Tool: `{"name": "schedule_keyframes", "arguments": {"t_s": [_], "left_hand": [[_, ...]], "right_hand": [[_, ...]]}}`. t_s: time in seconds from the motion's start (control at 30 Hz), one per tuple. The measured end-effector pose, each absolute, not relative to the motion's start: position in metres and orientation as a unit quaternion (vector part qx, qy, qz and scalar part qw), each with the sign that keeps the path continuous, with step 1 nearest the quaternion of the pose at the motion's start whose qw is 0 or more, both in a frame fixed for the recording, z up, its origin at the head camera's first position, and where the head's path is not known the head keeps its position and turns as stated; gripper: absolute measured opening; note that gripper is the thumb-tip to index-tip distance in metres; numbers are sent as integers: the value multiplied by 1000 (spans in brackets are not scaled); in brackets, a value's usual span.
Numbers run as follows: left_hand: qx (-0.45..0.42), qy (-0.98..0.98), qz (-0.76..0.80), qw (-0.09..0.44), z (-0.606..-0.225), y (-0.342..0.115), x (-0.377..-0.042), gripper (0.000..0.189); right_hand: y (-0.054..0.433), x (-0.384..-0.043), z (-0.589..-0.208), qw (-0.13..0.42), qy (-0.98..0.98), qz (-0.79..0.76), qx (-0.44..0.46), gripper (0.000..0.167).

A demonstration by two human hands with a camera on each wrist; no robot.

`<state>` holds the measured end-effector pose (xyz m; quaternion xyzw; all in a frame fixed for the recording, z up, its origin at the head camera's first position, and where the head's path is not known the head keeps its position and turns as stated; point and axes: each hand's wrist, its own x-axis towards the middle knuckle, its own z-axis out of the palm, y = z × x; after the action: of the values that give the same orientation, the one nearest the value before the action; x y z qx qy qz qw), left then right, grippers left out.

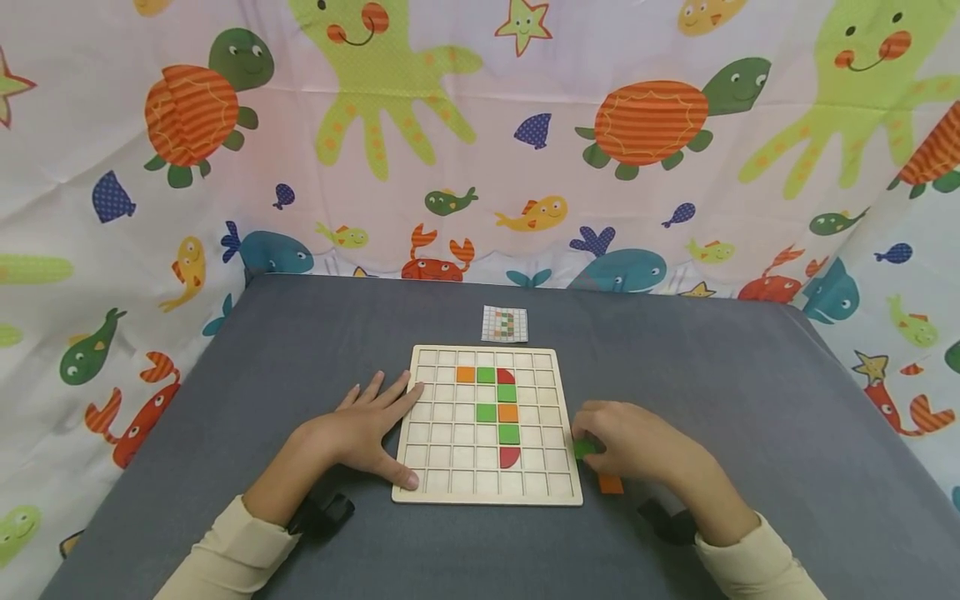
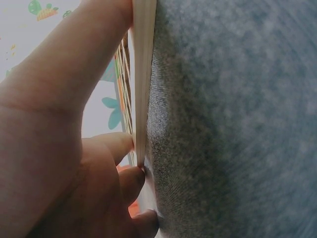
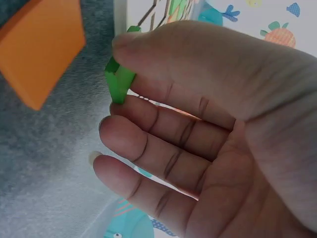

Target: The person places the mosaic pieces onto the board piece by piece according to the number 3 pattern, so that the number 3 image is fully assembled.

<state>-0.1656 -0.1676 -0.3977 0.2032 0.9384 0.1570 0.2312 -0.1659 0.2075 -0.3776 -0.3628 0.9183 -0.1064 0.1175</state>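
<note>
A wooden grid board (image 1: 442, 500) lies on the table with orange, green and red tiles in some of its squares. Spread over its left edge is my left hand (image 1: 356, 437), thumb and fingertips touching the frame; the left wrist view shows the board's side edge (image 2: 143, 74) against the thumb. My right hand (image 1: 637, 437), just off the board's right side, pinches a green tile (image 3: 121, 82) between thumb and fingers. An orange square tile (image 1: 611, 483) lies on the table by that hand, partly covered in the head view.
Behind the board lies a small printed card (image 1: 504, 324) with a coloured grid pattern. A grey cloth (image 1: 337, 325) covers the table. A curtain with sea animals (image 1: 465, 108) hangs along the back and sides.
</note>
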Motion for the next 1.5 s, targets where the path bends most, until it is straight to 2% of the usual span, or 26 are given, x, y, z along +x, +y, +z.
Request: {"name": "schedule_keyframes", "arguments": {"t_s": [0.27,0.5,1.03,1.5], "left_hand": [[201,939,154,233,-399,-168,-166,131],[201,939,148,236,-401,-167,-166,132],[199,939,152,234,-400,-169,-166,133],[186,943,143,235,-412,-170,-170,139]], "right_hand": [[191,-167,-375,87,912,-97,-389,15],[168,-169,-376,87,901,-101,-412,11],[135,-168,-381,66,868,-124,-476,10],[108,-161,-389,47,874,-100,-474,13]]}}
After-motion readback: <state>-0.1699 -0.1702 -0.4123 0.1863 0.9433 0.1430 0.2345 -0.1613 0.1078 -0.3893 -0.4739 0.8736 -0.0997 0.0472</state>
